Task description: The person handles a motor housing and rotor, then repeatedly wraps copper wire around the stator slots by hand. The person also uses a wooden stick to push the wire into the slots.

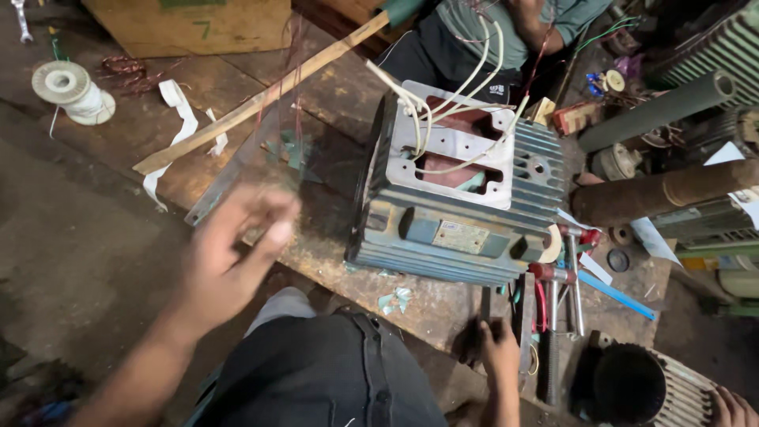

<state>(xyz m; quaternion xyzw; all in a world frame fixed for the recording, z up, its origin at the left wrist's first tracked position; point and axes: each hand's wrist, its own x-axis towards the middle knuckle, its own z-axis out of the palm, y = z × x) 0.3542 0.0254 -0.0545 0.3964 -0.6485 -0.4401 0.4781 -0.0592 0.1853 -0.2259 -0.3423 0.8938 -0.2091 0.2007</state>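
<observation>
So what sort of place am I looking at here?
Most likely a motor repair workshop. A finned motor housing with white leads coming out sits on a worn wooden bench, hand tools lie beside it, and more finned housings sit around.

A clear plastic sheet (pixel 261 158) is pinched at its bottom edge, tilted up and see-through, above the brown surface (pixel 134 134). A dark flat metal tool (pixel 484 304) lies at the surface's near edge, just beside the grey ribbed motor body (pixel 451 229).
</observation>
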